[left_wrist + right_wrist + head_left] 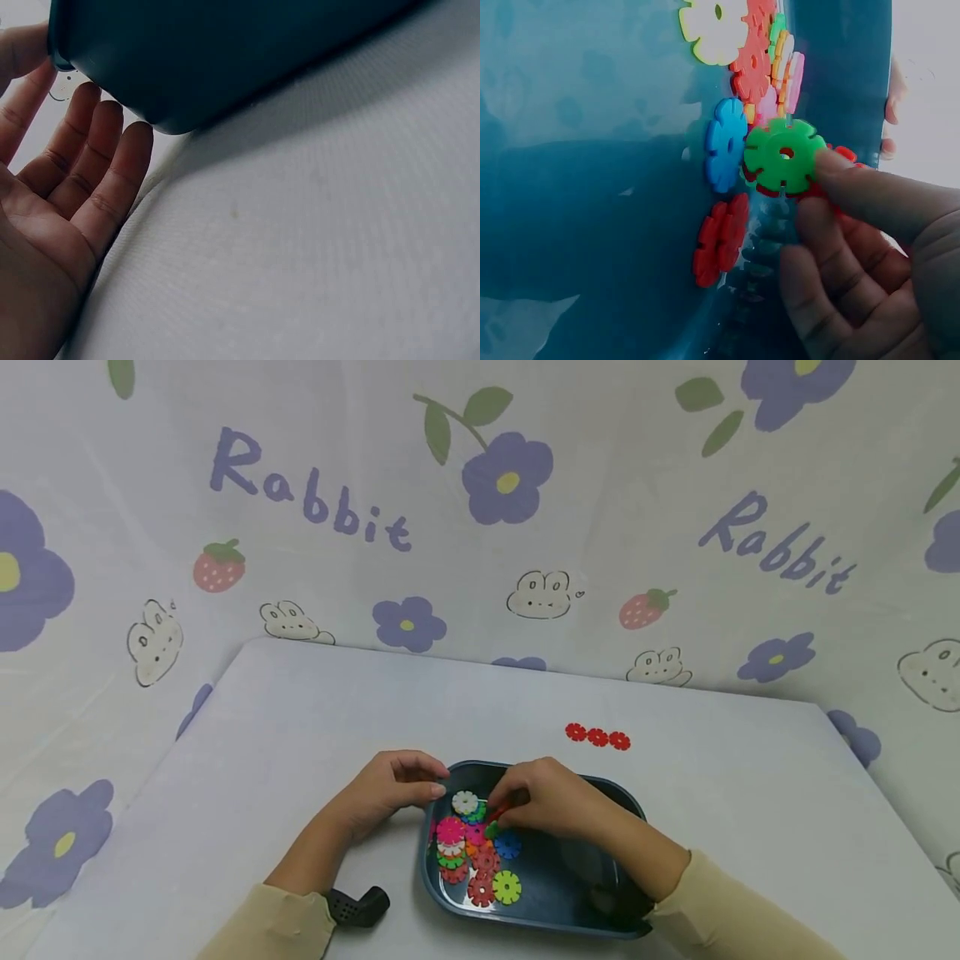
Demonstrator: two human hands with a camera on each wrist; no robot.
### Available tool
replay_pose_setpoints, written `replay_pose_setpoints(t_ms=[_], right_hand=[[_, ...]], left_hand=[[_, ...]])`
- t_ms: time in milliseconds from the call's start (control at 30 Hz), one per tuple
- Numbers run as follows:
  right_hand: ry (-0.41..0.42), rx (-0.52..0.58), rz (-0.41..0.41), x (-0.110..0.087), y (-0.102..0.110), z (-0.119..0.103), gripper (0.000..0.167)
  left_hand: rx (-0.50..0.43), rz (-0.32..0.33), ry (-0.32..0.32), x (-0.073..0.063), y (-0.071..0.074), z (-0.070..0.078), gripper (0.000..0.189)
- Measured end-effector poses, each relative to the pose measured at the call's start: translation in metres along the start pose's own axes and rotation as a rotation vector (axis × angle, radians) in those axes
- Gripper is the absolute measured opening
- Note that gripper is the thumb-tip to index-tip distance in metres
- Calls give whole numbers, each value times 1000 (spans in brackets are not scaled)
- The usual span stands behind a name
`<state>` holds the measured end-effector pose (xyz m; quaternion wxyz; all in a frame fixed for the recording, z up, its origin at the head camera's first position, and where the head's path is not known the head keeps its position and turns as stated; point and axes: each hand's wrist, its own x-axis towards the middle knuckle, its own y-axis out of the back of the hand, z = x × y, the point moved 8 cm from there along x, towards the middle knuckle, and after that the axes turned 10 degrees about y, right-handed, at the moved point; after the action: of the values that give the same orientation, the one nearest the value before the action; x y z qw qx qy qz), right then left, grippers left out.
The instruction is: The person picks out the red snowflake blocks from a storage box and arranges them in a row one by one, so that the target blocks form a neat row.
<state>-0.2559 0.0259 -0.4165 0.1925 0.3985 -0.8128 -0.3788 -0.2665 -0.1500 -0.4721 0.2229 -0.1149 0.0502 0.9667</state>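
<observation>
In the head view, my right hand (551, 797) reaches into a dark blue tray (555, 893). Its thumb and fingers pinch a green notched plastic disc (784, 156), a flower-shaped connecting piece. Red shows just behind that disc, partly hidden by it and the fingers. Near the held piece in the right wrist view are a blue disc (726, 146) and two red discs (720, 240). My left hand (393, 789) rests at the tray's left rim, its fingers loosely bent. Seen from the left wrist, fingertips (139, 135) lie against or close to the tray's outer wall.
White, pink, orange and other discs are heaped on the tray's left side, with a lime disc (507, 887) at the front. Behind the tray, three red discs (597, 737) lie in a row on the white table (360, 693). A printed cloth (450, 560) hangs behind.
</observation>
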Motion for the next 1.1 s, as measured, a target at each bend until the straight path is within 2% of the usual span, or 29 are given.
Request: replay_pose_setpoints(t_ms=[133,267,667,900,1100], right_hand=[[-33,67,20,-1,1,3,14],[-56,153,23,-1,1,3,22],[-58,361,32,-3,2,2,31],[-135,421,113,-10,14,2,42],[-102,502,231,-26,41,-5,46]], left_hand=[[3,3,4,2,1,-2,34],[7,5,5,3,2,-2,36],[-7,-5,9,3,2,-3,34],[-12,-10,18,3,0,-4,34],[9,2,6,4,3,-4,34]])
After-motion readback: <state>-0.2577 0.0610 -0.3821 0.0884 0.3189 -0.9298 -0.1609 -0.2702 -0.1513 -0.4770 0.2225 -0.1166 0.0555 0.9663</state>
